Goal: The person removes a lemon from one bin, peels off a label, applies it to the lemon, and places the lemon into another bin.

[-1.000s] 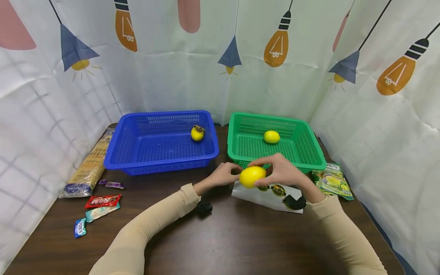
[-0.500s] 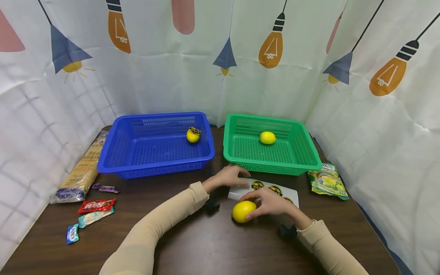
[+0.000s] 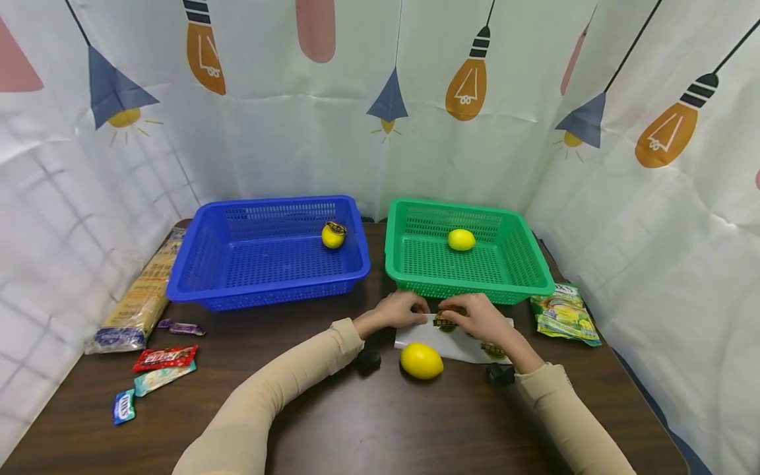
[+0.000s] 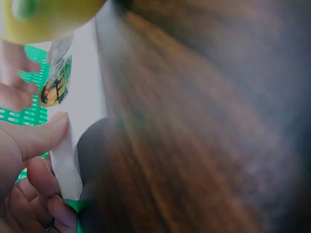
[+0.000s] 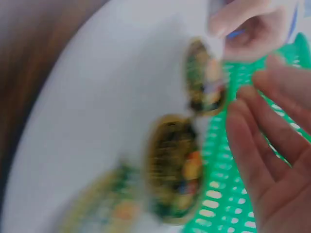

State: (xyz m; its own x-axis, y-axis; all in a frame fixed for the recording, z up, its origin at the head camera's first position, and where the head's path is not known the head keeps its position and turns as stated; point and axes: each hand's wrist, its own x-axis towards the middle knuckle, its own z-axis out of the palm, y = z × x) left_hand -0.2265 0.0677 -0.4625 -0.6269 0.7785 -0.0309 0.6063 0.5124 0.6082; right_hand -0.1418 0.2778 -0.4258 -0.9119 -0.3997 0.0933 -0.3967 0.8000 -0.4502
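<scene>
My left hand [image 3: 402, 309] pinches the left end of a white sticker sheet [image 3: 415, 334]; in the left wrist view the thumb [image 4: 46, 135] presses on the sheet with curled fingers behind. Dark-and-gold oval stickers [image 5: 176, 170] run along the sheet in the right wrist view. At the sheet's upper edge hovers my right hand [image 3: 479, 318], by the leftmost sticker, its fingers [image 5: 250, 150] loosely extended and holding nothing visible. A yellow lemon [image 3: 422, 361] lies on the table in front of the sheet, with its side showing large in the left wrist view [image 4: 48, 22].
Behind the hands stand a blue basket [image 3: 273, 290] holding a stickered lemon [image 3: 333, 235] and a green basket [image 3: 469, 288] holding a plain lemon [image 3: 461, 239]. A green packet [image 3: 565, 315] lies right. Several wrapped snacks [image 3: 164, 357] and a long packet [image 3: 139, 290] lie left.
My right hand has set the lemon down on the table, let it go, and moved up to the sticker sheet. The left hand has come to hold the sheet's left end.
</scene>
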